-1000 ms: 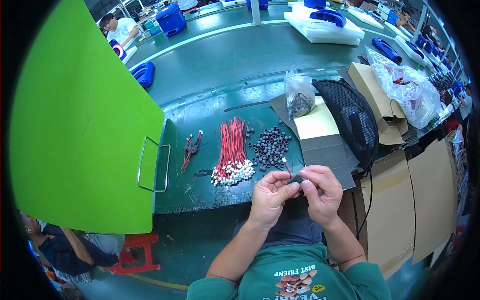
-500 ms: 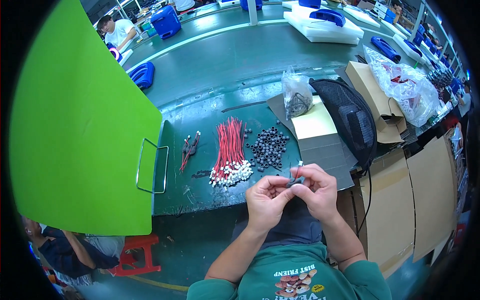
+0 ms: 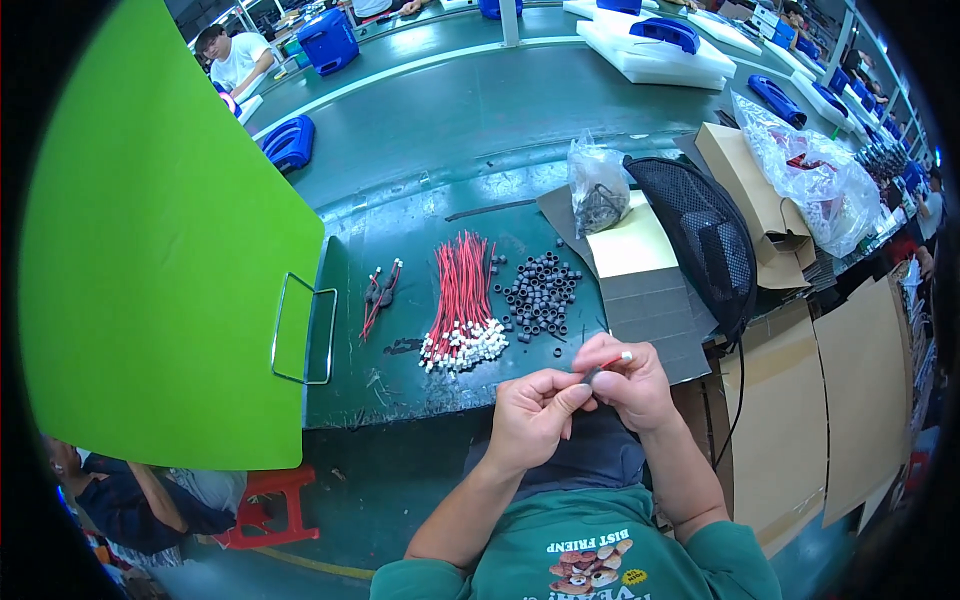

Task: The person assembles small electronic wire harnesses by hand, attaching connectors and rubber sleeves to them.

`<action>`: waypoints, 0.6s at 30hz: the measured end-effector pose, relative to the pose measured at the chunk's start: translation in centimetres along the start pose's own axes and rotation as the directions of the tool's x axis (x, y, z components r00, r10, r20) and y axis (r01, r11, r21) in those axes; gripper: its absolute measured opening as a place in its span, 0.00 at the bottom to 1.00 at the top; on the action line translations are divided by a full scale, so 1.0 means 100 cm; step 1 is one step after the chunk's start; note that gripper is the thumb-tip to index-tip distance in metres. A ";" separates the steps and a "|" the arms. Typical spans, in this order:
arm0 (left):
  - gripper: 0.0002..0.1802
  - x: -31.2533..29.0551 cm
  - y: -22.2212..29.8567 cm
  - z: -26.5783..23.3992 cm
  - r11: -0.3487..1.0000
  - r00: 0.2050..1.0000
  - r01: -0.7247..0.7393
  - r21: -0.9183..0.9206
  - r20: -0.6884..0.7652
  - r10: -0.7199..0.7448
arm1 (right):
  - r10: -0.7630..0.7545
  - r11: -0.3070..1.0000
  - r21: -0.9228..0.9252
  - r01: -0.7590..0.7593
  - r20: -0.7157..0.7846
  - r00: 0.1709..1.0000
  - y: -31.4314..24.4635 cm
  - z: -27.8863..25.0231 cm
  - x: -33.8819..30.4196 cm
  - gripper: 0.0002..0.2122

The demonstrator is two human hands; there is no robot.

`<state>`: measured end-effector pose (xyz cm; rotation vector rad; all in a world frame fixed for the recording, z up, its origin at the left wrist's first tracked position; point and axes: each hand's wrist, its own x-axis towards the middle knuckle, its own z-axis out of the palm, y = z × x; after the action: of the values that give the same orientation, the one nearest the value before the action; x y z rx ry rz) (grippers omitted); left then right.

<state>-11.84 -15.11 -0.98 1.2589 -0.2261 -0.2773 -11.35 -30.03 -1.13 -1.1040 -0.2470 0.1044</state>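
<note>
Close in front of me, both hands meet over a small black rubbery piece (image 3: 590, 376) with a short red wire and a white connector (image 3: 626, 357). My left hand (image 3: 533, 418) is closed, its thumb and fingertips pinching the black piece. My right hand (image 3: 638, 390) is also closed, with the wired connector between its fingers; the connector points to the right. Fingers hide part of the piece. To the left lies a bundle of red wires (image 3: 462, 280) with white connectors at the near end. Beside it is a pile of short black tube-shaped caps (image 3: 540, 292).
A few wires with black pieces (image 3: 378, 295) lie left of the bundle. A green panel (image 3: 160, 260) with a metal handle (image 3: 332, 340) stands at the left. On the right are a plastic bag (image 3: 598, 190), a black mesh bag (image 3: 700, 230) and cardboard boxes (image 3: 760, 190).
The connector has turned from pointing up to pointing right, and my right fingers have shifted along it. A single black cap now shows on the table near my hands.
</note>
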 end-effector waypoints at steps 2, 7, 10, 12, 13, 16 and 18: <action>0.08 -0.002 0.003 -0.008 0.990 0.991 0.135 -0.029 0.025 -0.134 | 0.038 0.999 0.003 -0.038 0.010 0.999 0.006 -0.001 0.003 0.08; 0.12 0.000 -0.005 -0.023 0.847 0.915 0.392 -0.359 0.251 -0.317 | 0.054 0.958 0.278 -0.075 0.080 0.995 0.020 -0.001 0.004 0.04; 0.13 -0.004 -0.008 -0.026 0.829 0.925 0.364 -0.424 0.266 -0.270 | -0.002 0.987 0.163 -0.004 0.032 0.999 0.030 0.003 0.010 0.03; 0.13 -0.008 -0.008 -0.032 0.851 0.929 0.353 -0.389 0.251 -0.271 | -0.023 1.000 0.020 0.022 0.049 0.999 0.027 0.010 0.016 0.03; 0.13 -0.010 -0.006 -0.036 0.867 0.928 0.352 -0.352 0.249 -0.276 | -0.047 0.990 -0.128 0.053 0.053 0.997 0.026 0.015 0.018 0.03; 0.12 -0.010 0.012 -0.052 0.953 0.968 0.250 -0.171 0.066 -0.242 | -0.297 0.828 -0.479 0.292 0.066 0.952 0.028 0.023 0.026 0.05; 0.07 0.000 0.030 -0.071 0.996 0.976 0.083 0.045 -0.205 -0.072 | -0.442 0.634 -0.691 0.347 0.045 0.896 0.029 0.022 0.029 0.07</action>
<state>-9.31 -7.86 -0.23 1.3411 -0.0089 -0.2088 -8.96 -26.22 -2.37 -1.7689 -0.4282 -0.5047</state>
